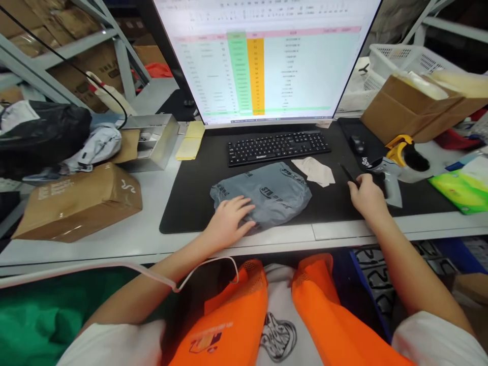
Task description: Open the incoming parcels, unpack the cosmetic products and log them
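A grey plastic mailer bag lies on the black desk mat in front of the keyboard. My left hand rests flat on the bag's near left corner with fingers spread. To the right, my right hand is closed round a thin black pen-like thing, whose tip points toward a crumpled white paper. Beside that hand lies a handheld scanner with a yellow and black head.
A monitor showing a spreadsheet stands behind the keyboard. Brown parcels and dark bags crowd the left. A cardboard box, white basket, mouse and green packet sit right. Yellow notes lie by a metal box.
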Demonstrator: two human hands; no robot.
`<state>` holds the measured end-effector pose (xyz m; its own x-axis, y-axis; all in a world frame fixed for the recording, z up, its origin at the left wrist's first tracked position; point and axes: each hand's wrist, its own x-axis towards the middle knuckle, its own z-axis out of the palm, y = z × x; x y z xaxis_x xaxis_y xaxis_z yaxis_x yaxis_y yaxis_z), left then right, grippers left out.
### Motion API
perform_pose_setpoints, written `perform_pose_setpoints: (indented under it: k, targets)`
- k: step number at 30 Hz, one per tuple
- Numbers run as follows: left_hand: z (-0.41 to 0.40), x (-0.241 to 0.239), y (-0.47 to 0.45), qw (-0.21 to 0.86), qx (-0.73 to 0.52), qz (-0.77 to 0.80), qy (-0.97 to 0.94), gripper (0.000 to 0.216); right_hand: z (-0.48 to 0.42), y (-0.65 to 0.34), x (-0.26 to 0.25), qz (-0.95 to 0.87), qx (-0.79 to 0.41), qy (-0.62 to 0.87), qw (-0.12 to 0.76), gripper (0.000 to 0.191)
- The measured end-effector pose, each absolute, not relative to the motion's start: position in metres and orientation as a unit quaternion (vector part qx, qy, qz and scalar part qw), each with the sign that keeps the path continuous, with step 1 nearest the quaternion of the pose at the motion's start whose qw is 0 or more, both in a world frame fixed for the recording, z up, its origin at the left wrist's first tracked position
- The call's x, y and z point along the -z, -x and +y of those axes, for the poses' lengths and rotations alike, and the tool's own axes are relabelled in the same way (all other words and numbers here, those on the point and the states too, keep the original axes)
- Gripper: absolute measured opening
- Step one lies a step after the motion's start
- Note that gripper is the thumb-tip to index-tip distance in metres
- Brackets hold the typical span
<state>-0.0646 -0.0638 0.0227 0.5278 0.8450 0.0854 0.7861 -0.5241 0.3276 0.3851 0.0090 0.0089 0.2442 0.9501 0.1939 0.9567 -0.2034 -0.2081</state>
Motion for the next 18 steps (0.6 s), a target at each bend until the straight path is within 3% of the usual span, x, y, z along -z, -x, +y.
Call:
perform_pose_setpoints:
  k: [3, 6, 10, 16, 18]
  targets:
    - [-0.056, -0.009, 0.069, 0.178, -0.21, 0.521, -0.808, 0.039, -0.019, -0.363, -0.02, -0.641, -0.027, 0.729, 0.237, 0.036]
    - [-0.053, 0.006, 0.064, 0.233, -0.296, 0.52, -0.767, 0.022, -0.05, -0.329, -0.028, -0.712, -0.105, 0.647, 0.253, 0.035]
    - [-0.051, 0.006, 0.059, 0.241, -0.288, 0.521, -0.766, 0.02, -0.071, -0.291, -0.028, -0.795, -0.147, 0.538, 0.238, 0.039]
    - [-0.027, -0.019, 0.08, 0.16, -0.212, 0.517, -0.814, 0.018, -0.076, -0.268, -0.032, -0.83, -0.05, 0.54, 0.128, 0.04]
    - [-0.012, -0.02, 0.093, 0.112, -0.212, 0.556, -0.796, 0.026, -0.081, -0.256, -0.035, -0.842, -0.017, 0.532, 0.092, 0.04]
